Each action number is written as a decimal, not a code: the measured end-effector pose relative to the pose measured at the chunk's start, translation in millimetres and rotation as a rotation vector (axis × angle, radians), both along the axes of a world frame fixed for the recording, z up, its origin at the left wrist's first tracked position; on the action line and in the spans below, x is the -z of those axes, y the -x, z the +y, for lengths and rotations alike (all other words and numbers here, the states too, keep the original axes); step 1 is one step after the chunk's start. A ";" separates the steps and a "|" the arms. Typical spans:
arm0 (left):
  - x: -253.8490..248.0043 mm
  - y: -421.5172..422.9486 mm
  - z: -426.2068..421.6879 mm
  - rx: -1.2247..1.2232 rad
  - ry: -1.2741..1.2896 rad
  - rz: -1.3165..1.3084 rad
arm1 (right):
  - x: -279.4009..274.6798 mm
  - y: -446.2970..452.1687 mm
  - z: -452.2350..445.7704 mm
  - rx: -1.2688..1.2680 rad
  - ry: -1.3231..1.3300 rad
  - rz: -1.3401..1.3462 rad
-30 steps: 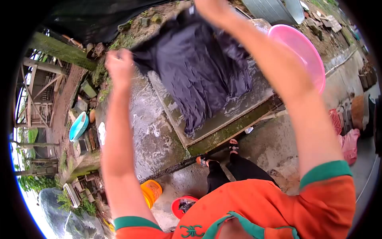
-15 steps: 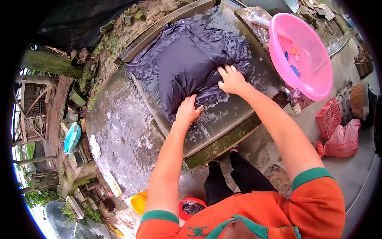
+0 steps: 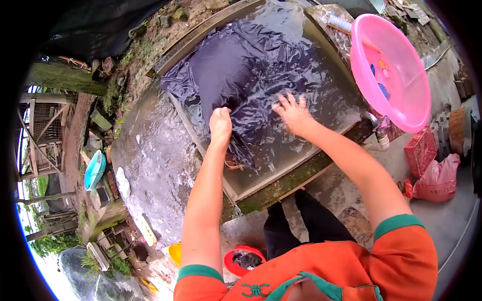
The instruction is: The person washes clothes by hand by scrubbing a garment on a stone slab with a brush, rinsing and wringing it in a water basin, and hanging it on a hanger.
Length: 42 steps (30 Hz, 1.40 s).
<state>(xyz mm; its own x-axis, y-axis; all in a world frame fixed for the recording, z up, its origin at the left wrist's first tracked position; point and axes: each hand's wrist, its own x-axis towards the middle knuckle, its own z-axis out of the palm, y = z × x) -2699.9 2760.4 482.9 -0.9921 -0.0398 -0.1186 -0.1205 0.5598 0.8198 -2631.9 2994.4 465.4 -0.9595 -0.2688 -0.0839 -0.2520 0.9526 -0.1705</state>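
Observation:
A dark purple cloth point(image 3: 223, 67) lies wet and crumpled in a shallow concrete basin point(image 3: 286, 170) of water, part of it puffed up above the surface. My left hand point(image 3: 221, 123) is closed on the cloth's near edge, at the lower end of the puffed part. To its right, my right hand point(image 3: 292, 114) has its fingers spread at the water, beside the cloth's right part, holding nothing.
A pink tub point(image 3: 396, 70) with small coloured items stands right of the basin, near a tap point(image 3: 382, 133). Farther right are a red crate point(image 3: 420, 150) and a pink bag point(image 3: 436, 178). A red bucket point(image 3: 233, 267) and a yellow bucket point(image 3: 174, 252) stand near my legs.
The cloth was held up a second ago and has come down into the water. Since then my left hand has moved up and left with its edge, and my right hand has let go.

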 end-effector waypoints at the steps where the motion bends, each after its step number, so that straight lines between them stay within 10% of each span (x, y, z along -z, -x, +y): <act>1: 4.3 3.6 -4.1 0.032 0.222 0.174 | 4.5 11.2 -1.4 0.027 -0.048 -0.037; 3: -12.3 -9.4 6.0 0.171 0.552 0.757 | -6.0 31.9 -5.7 0.072 -0.184 -0.098; 8: -11.9 -56.6 22.8 0.561 0.528 0.457 | 54.7 50.0 31.6 -0.021 0.590 0.438; 11: 18.5 -52.0 14.4 0.535 0.541 0.303 | 2.0 37.1 36.0 0.480 0.932 -0.061; 14: 33.0 -59.4 14.2 0.565 0.484 0.318 | 3.0 32.2 29.4 0.532 1.069 0.099; 17: 9.2 -70.7 27.9 0.585 0.658 -0.022 | 1.3 14.8 22.3 0.280 0.694 0.186; 22: -18.2 -70.2 77.6 0.411 0.203 0.568 | -63.4 -1.4 17.9 -0.128 0.653 0.194; 29: -69.7 -56.9 101.8 0.420 0.176 0.324 | -145.2 -50.3 45.7 0.299 0.378 0.393; 31: -106.5 -66.3 117.5 0.502 0.305 0.226 | -145.0 -87.5 24.5 0.193 0.834 -0.088; 34: -156.4 -99.8 140.3 0.692 0.244 0.257 | -112.9 -92.5 -57.8 0.907 2.239 -0.152; 42: -243.9 -164.1 109.9 0.799 -0.310 0.348 | -119.4 -8.0 -17.7 0.728 1.928 -0.277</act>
